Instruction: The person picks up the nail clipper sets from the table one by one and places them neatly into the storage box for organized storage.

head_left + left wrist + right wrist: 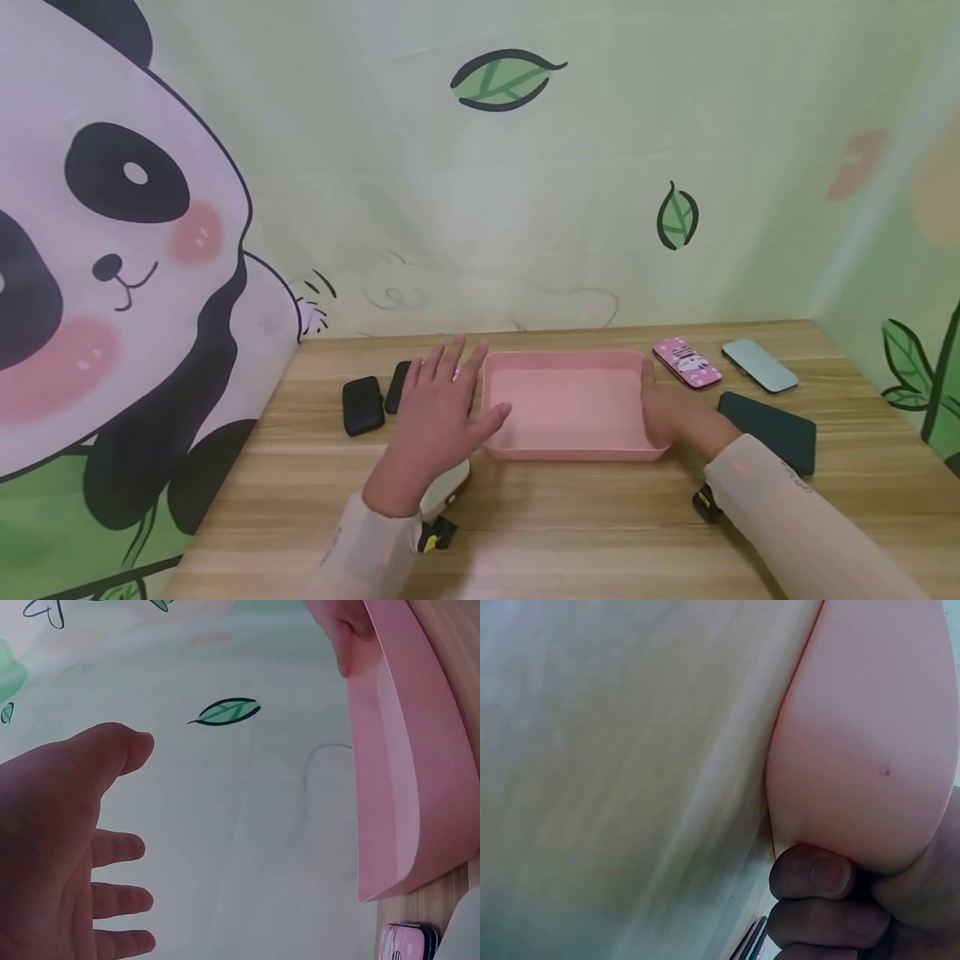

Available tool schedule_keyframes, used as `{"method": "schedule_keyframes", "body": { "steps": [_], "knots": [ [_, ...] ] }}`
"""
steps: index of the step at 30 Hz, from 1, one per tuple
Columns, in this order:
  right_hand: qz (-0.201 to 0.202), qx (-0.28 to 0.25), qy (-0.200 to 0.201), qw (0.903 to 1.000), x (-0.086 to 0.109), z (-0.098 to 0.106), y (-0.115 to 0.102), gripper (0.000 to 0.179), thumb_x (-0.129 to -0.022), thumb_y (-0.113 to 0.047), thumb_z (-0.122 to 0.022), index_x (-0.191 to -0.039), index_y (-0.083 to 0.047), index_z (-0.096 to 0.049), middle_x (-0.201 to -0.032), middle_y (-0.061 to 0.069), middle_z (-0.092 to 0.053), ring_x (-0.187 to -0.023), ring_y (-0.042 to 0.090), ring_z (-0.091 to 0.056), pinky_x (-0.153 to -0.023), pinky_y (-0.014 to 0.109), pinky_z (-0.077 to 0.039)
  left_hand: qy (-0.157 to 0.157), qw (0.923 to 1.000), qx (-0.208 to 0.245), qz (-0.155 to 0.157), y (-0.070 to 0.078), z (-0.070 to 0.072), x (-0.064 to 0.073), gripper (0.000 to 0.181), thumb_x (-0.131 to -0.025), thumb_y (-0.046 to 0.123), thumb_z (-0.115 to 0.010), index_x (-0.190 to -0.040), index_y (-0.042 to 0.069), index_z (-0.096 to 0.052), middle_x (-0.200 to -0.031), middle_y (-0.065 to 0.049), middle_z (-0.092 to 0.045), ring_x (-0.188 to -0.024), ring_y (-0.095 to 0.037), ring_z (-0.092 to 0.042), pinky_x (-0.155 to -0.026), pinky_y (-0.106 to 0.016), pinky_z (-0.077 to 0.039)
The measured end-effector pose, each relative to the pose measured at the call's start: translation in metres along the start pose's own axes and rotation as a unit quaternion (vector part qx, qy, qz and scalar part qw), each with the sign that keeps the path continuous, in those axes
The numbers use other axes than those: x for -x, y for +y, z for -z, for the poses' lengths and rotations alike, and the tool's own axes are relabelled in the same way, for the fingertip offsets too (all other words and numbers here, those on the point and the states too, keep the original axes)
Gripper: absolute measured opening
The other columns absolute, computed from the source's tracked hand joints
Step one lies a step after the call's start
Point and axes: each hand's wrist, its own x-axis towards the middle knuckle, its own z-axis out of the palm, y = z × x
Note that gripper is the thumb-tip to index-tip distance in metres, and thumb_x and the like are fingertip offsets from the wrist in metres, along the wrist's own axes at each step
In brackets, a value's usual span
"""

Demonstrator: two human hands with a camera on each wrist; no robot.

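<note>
A shallow pink tray [573, 404] rests on the wooden table, its inside bare. My right hand [670, 414] grips the tray's right wall; in the right wrist view the curled fingers [829, 907] lie against the tray's pink outer side [862, 742]. Just left of the tray, my left hand [442, 408] is held with fingers spread and nothing in it. The left wrist view has this hand [60, 825] with thumb and fingers apart, away from the tray wall [442, 750]. Under the left wrist, a cream rounded object [447, 490] is partly hidden.
Left on the wooden table [300, 508] lie a small black case [363, 406] and a dark flat object [396, 390], partly behind my left hand. On the right are a pink patterned case [686, 363], a pale blue rounded slab [760, 366] and a dark green flat object [776, 432].
</note>
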Motion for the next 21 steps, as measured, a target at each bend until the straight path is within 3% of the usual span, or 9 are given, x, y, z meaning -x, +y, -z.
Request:
{"method": "schedule_keyframes", "body": {
  "steps": [9, 21],
  "knots": [
    [0.000, 0.016, -0.009, 0.9998, 0.004, 0.006, -0.004, 0.091, -0.096, -0.007, -0.049, -0.151, 0.008, 0.022, -0.067, 0.007, -0.054, -0.049, 0.016, -0.041, -0.046, 0.026, -0.035, 0.008, 1.0000, -0.005, -0.001, -0.007, 0.001, 0.005, 0.078, -0.091, 0.061, -0.058, -0.154, 0.019, -0.039, -0.161, -0.015, -0.032, -0.147, -0.039, -0.029, -0.118, -0.061, -0.021],
    [-0.007, 0.024, -0.009, 0.9996, 0.005, 0.006, -0.006, 0.092, -0.095, -0.008, -0.051, -0.152, 0.008, 0.019, -0.064, 0.007, -0.053, -0.047, 0.016, -0.039, -0.043, 0.025, -0.031, -0.040, 0.9980, -0.025, 0.041, -0.025, -0.003, 0.013, 0.084, -0.088, 0.070, -0.055, -0.155, 0.022, -0.038, -0.163, -0.014, -0.030, -0.148, -0.040, -0.027, -0.118, -0.061, -0.021]
  ]
}}
